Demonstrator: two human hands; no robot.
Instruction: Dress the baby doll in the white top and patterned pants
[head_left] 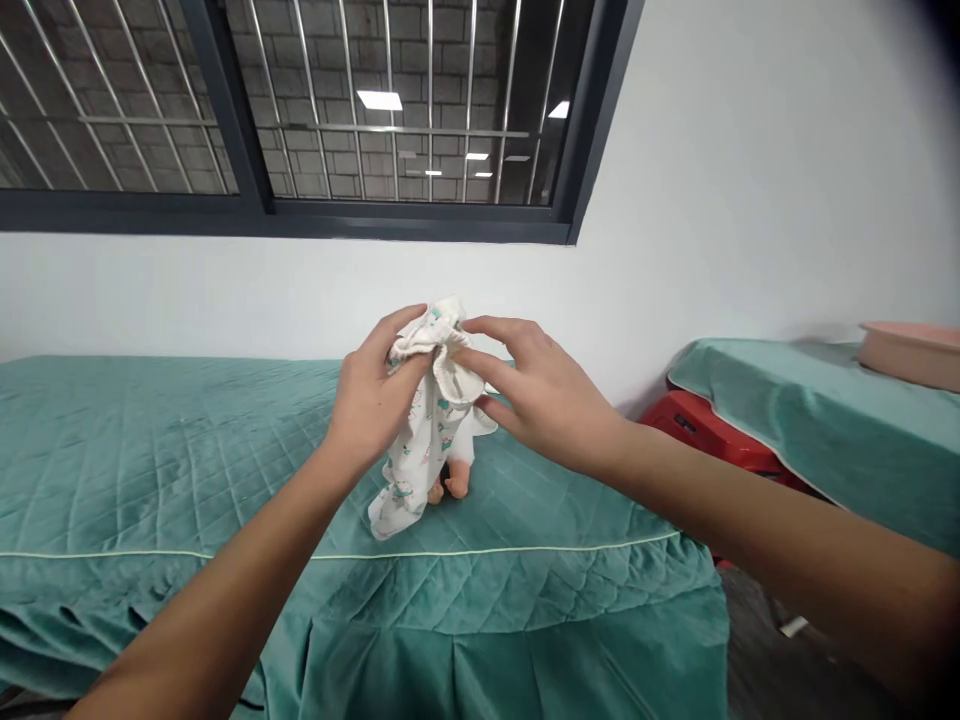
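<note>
A white baby garment with small coloured prints hangs above the bed, its gathered edge bunched at the top. My left hand pinches this edge between thumb and fingers on the left side. On the right side, my right hand grips the same bunched part with its fingertips. Behind the hanging cloth is a doll; its small feet and some white clothing show, while the rest is hidden by the garment and my hands. The doll rests on the green quilted bed cover.
A white wall stands behind the bed, with a dark-framed barred window above. To the right are a red plastic stool and a surface under green cloth bearing a pink basin. The bed's front edge lies below my hands.
</note>
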